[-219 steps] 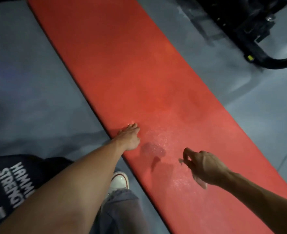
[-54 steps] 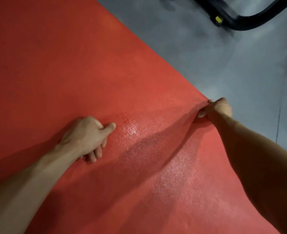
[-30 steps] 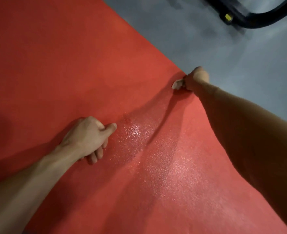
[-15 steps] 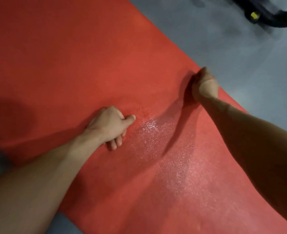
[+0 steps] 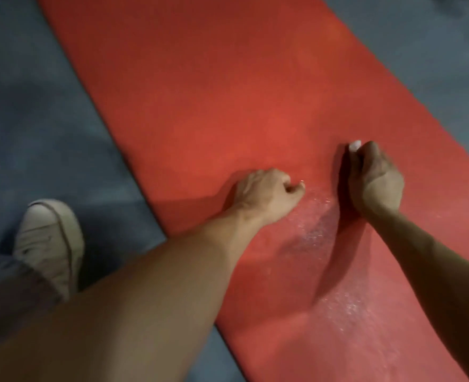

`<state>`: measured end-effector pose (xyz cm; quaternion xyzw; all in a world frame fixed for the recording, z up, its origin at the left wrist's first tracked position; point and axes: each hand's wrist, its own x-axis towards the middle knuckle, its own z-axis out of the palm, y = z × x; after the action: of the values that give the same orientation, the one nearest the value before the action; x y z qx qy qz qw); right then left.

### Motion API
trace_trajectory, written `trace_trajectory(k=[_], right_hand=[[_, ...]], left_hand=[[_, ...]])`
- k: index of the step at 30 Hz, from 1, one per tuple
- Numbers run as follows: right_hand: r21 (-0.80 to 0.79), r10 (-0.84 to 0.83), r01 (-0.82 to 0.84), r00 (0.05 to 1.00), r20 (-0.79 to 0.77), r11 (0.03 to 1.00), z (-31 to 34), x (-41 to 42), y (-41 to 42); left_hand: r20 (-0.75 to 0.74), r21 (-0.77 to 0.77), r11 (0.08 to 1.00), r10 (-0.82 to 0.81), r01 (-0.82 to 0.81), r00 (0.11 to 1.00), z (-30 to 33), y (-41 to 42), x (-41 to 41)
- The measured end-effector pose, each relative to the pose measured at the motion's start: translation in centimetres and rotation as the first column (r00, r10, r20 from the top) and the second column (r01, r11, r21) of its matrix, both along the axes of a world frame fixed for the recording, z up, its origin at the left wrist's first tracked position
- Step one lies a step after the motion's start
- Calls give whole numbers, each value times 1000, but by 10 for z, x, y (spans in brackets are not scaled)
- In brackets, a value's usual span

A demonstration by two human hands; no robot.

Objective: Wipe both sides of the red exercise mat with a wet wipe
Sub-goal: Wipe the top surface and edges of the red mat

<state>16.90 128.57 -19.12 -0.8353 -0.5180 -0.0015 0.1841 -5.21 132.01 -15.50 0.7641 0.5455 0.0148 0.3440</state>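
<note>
**Wiping the red mat, fist down**

Gripping a bunched white wet wipe (image 5: 355, 145), our right hand (image 5: 373, 180) is curled into a fist with its knuckles down on the red exercise mat (image 5: 227, 106); only a small white tip of the wipe shows past the fingers. Just beside it, our left hand (image 5: 266, 193) also rests on the mat with its fingers curled under and the thumb pointing toward the right hand. The frame is blurred here, so we cannot tell whether that left fist holds anything or simply props us up.

Between and below the two hands the mat's surface glistens with a wet sheen (image 5: 314, 216), and a second speckled patch shows nearer the lower right. The mat lies flat and runs diagonally from upper left to lower right across a grey floor (image 5: 35, 106). Off the mat's left edge, on the floor, we see a white sneaker (image 5: 50, 241) and the hem of grey trousers (image 5: 4, 285).
</note>
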Motion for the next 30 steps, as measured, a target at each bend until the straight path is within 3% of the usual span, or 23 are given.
trace_trajectory(k=[4,6,8,11,16,21,24,28,30], right_hand=[[-36,383,-382,924,8,923,6,-76,-16],[-108,490,-481,868,80,870,11,-85,-19],[-120,403,-391,910,98,913,14,-81,-15],[-149,224,-220,975,6,964,22,-84,-13],[-132,376,-387,921,-100,913,26,-159,-39],[-164,431,-454,888,-159,876,23,-206,-54],[-271,457,-478,878,-139,836,34,-199,-47],[-292,350,-361,932,-91,886,43,-199,-51],[-285,418,-439,898,-134,852,36,-214,-68]], left_hand=[[92,-32,996,-80,83,993,15,-24,-23],[112,-39,992,-114,119,987,14,-29,-43],[34,-22,984,-179,179,983,12,-29,-74],[-108,-20,970,-244,243,964,16,-17,-123],[-291,-100,962,-272,254,917,32,-15,-175],[-268,-208,953,-272,220,924,40,-30,-179],[-216,-279,944,-240,175,947,50,-27,-185],[-108,-310,946,-129,89,986,55,-30,-191],[-66,-323,943,-105,78,992,55,-28,-194]])
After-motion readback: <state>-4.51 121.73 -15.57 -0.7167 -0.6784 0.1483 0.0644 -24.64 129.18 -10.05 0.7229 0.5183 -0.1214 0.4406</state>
